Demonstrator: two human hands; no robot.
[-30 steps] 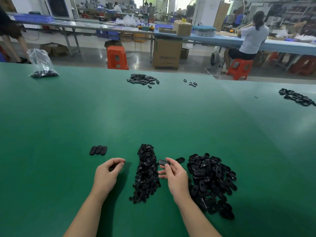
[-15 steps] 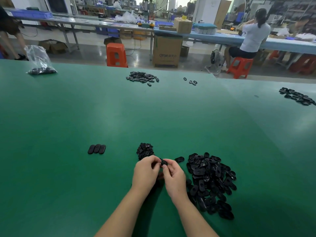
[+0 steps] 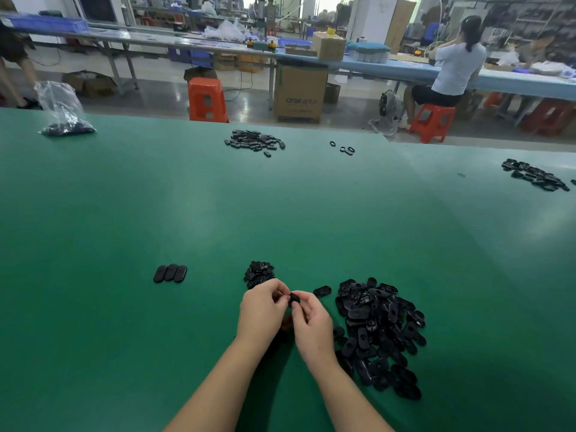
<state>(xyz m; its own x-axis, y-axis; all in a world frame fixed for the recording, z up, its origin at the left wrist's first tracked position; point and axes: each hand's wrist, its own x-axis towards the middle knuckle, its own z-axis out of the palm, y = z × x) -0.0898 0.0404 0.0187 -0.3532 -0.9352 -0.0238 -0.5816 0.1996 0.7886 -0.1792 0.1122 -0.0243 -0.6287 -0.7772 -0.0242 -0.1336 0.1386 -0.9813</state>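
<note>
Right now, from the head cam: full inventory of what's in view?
table: one, green, fills the foreground
black part: one, black, pinched between both hands
shell heap: one, black ovals, right of the hands
small-parts heap: one, black, just beyond the left hand
loose shell: one, black, between the hands and the shell heap
oval row: three, black, side by side, left of the hands
centre pile: one, black, far edge
rings: about three, black, right of the centre pile
right pile: one, black, far right
bag: one, clear, dark parts inside, far left
stool: one, orange, floor beyond the table
seated person: one, pale top, far bench
left hand: one, pinches the black part
right hand: one, pinches the black part
</note>
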